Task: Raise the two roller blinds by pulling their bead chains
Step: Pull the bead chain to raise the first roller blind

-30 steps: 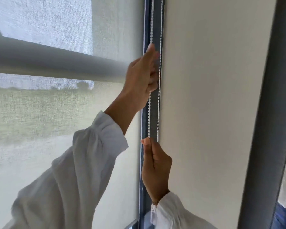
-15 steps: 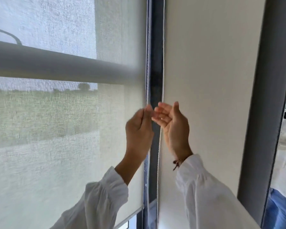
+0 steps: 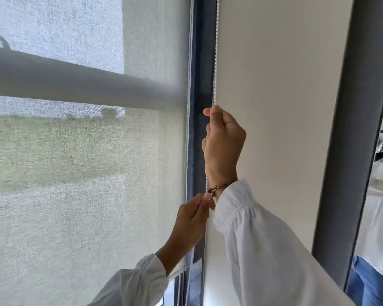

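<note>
A sheer mesh roller blind (image 3: 80,173) covers the window on the left. An opaque cream roller blind (image 3: 279,102) hangs on the right. Between them runs a dark frame post (image 3: 202,62) with two white bead chains: one (image 3: 215,51) along the cream blind's edge, another (image 3: 188,85) along the sheer blind's edge. My right hand (image 3: 224,146) is raised and closed around the right chain at mid height. Lower down, my left hand (image 3: 191,224) pinches the same chain just under my right wrist. Both arms wear white sleeves.
A grey window frame upright (image 3: 349,140) stands right of the cream blind. Another person in a white top and jeans (image 3: 380,217) stands at the far right edge. A railing outside (image 3: 64,85) shows through the sheer blind.
The hands have swapped heights: my right hand has climbed and closed on the chain, while my left hand has dropped low. The sheer blind's bottom edge now shows at the lower left.
</note>
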Available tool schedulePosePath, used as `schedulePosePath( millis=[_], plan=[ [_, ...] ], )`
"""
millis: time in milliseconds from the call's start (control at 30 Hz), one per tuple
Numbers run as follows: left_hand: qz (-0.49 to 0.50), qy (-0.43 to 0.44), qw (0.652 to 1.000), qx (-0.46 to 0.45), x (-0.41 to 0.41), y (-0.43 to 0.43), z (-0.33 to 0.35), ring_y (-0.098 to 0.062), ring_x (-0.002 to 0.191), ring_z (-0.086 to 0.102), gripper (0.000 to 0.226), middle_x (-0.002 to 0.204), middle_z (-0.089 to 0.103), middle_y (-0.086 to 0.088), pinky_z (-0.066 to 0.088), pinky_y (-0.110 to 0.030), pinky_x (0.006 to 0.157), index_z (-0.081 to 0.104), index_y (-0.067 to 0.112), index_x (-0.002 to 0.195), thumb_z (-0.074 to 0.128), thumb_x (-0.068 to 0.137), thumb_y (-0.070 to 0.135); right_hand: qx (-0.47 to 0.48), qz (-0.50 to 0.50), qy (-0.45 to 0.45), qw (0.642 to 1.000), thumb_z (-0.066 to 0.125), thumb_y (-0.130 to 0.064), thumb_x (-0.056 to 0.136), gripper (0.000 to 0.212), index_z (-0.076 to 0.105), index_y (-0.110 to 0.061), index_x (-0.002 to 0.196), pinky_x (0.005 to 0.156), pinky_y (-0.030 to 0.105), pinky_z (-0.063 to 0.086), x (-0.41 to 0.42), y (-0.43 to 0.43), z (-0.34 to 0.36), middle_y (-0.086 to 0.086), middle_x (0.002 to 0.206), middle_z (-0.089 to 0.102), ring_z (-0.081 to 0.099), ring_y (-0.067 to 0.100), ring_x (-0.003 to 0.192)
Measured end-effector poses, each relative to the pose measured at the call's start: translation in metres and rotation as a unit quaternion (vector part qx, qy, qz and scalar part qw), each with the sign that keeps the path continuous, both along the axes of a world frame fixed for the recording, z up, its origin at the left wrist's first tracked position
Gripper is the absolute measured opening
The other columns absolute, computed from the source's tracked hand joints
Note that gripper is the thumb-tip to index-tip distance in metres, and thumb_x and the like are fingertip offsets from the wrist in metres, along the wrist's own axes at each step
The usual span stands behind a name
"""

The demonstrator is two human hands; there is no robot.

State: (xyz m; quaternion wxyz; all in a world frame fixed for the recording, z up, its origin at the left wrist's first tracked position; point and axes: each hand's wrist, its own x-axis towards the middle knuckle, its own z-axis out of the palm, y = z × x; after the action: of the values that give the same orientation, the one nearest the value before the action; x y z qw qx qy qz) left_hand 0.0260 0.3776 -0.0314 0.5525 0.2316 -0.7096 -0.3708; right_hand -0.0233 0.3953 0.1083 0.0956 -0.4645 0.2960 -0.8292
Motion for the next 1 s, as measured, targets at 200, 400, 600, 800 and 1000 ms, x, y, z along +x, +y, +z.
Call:
schedulePosePath(
  millis=[200, 400, 600, 800, 1000],
  plan=[
    [-0.095, 0.107, 0.987, 0.071, 0.016, -0.03, 0.05, -0.013, 0.099, 0.065, 0.062, 0.096, 0.072, 0.002, 0.048, -0.033, 0.095, 0.066, 0.021, 0.098, 0.019, 0.084, 0.06, -0.01, -0.082, 0.043, 0.996, 0.049, -0.023, 0.093, 0.019, 0.067, -0.023, 0.086, 0.064, 0.026, 0.045, 0.0, -0.01, -0.05, -0.021, 0.06, 0.054, 0.052, 0.0, 0.058],
    [-0.13, 0.16, 0.978, 0.02, 0.02, -0.021, 0.143, -0.019, 0.109, 0.063, 0.04, 0.107, 0.066, -0.001, 0.045, -0.035, 0.102, 0.057, 0.016, 0.111, 0.029, 0.096, 0.039, 0.019, -0.116, 0.086, 0.989, 0.042, -0.044, 0.087, 0.024, 0.062, -0.032, 0.087, 0.061, 0.014, 0.042, 0.004, -0.025, -0.132, -0.029, 0.06, 0.058, 0.054, -0.003, 0.06],
    [-0.036, 0.206, 0.978, 0.017, -0.006, -0.006, 0.182, -0.004, 0.036, 0.028, 0.035, 0.047, 0.035, 0.007, 0.024, -0.017, 0.033, 0.062, 0.015, 0.076, 0.041, 0.096, 0.034, -0.001, -0.08, 0.092, 0.993, 0.04, -0.057, 0.086, 0.044, 0.068, -0.023, 0.087, 0.068, -0.001, 0.041, 0.015, -0.02, -0.136, -0.041, 0.073, 0.062, 0.059, -0.016, 0.076],
    [0.067, 0.208, 0.969, -0.114, -0.012, -0.013, 0.178, -0.014, 0.038, 0.031, 0.047, 0.036, 0.036, 0.008, 0.024, -0.026, 0.045, 0.05, 0.026, 0.05, 0.04, 0.095, 0.035, 0.091, 0.036, 0.055, 0.994, 0.049, -0.024, 0.094, 0.022, 0.069, -0.019, 0.084, 0.065, 0.015, 0.042, -0.008, -0.028, -0.122, -0.022, 0.058, 0.057, 0.055, -0.004, 0.06],
    [0.15, 0.132, 0.967, -0.161, -0.015, -0.006, 0.127, -0.01, 0.039, 0.039, 0.043, 0.037, 0.043, 0.01, 0.033, -0.029, 0.045, 0.048, 0.02, 0.056, 0.038, 0.096, 0.03, 0.085, 0.182, -0.055, 0.978, 0.029, -0.027, 0.099, 0.034, 0.062, -0.018, 0.095, 0.069, 0.022, 0.051, -0.037, -0.024, -0.072, 0.003, 0.08, 0.06, 0.062, 0.008, 0.072]
  ],
)
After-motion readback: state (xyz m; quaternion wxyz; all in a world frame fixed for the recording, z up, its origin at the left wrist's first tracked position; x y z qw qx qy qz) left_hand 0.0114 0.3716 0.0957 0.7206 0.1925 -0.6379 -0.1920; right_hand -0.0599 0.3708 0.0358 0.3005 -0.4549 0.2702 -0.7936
